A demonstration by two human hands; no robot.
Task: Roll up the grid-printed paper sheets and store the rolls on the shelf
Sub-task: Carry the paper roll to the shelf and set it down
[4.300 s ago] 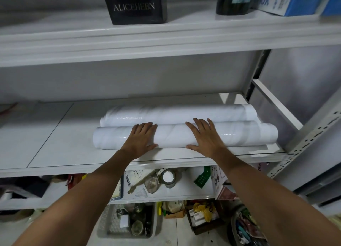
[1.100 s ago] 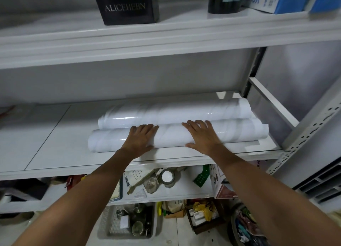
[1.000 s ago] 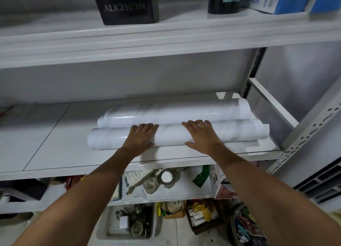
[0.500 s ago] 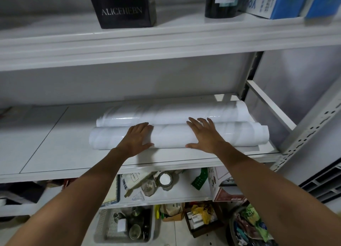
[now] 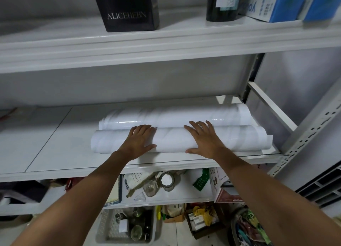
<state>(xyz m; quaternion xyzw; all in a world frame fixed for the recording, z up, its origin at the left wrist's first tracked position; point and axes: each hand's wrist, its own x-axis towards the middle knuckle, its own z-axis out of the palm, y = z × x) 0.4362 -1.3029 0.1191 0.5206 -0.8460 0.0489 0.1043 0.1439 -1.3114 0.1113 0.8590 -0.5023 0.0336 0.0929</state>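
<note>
Head view, the only one:

- Two rolls of glossy white paper lie side by side on the white middle shelf board [image 5: 55,144], long axes parallel to the shelf front, touching each other.
- The rear roll [image 5: 175,116] sits just behind the front roll [image 5: 169,140]. Both are toward the right end of the shelf, near the perforated grey upright [image 5: 304,135].
- No grid print shows, only faint grey streaks on the outer wrap.
- Left hand [image 5: 140,140]: flat, fingers straight and together, palm down on the front roll left of centre, thumb along its near side.
- Right hand [image 5: 204,140]: flat, fingers fanned over the top of the roll, thumb out low on the near side. Neither hand curls round anything; both press.
- The front roll's outer edge pokes out as a small flap at its right end.

Handling, my read:
- Light, springy and slick. The coated surface will slide under dry palms, and the wrap will probably loosen once pressure comes off.
- The hollow tube crushes easily, so use broad palm contact, not a fingertip pinch.
- Best hold is two hands spaced about the middle, as now. Wedging it against the rear roll should stop it rolling to the shelf lip.

Elsewhere:
- The upper shelf holds a black box lettered ALICEHERN [image 5: 129,8] and a dark bottle [image 5: 221,4].
- Clutter sits on the shelf below.
</note>
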